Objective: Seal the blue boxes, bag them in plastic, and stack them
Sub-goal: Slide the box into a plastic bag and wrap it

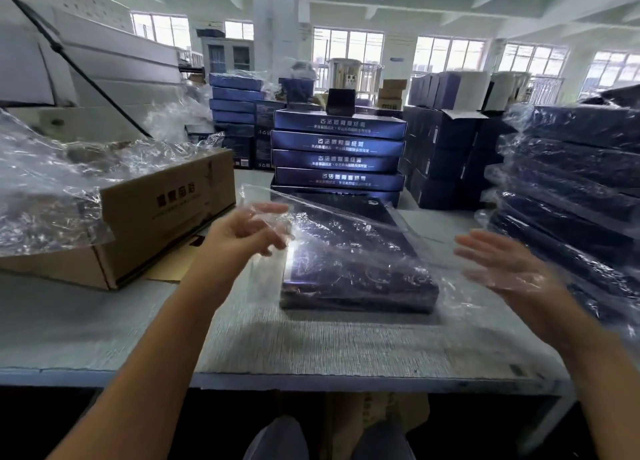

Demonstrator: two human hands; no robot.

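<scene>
Both forearms reach forward over the grey, rough-textured table (277,342). The left hand (249,233) hovers at the near-left corner of the task's box, wrist bent slightly, with its fingers loosely curled and pointing right. The right hand (502,264) is held upright on the other side, palm turned inward, fingers straight and a little spread, gripping nothing. Thin film lies against its palm.

The blue box (356,265) is a flat, dark rectangle with a faint printed pattern. It lies on the table between the hands, inside a clear, crinkled plastic bag (346,217) whose glossy mouth stands open and lifted at the far-left side. Film drapes across the left fingertips there, but motion blur hides whether they actually pinch it, so I cannot tell.

Just behind stands a neat stack of unbagged blue boxes (337,155) with white lettering on their front edges. At the right rises a pile of bagged boxes (571,182), shiny with wrinkled plastic. To the left sits a brown corrugated carton (166,214), with loose clear bags (52,189) spilling over it.
</scene>
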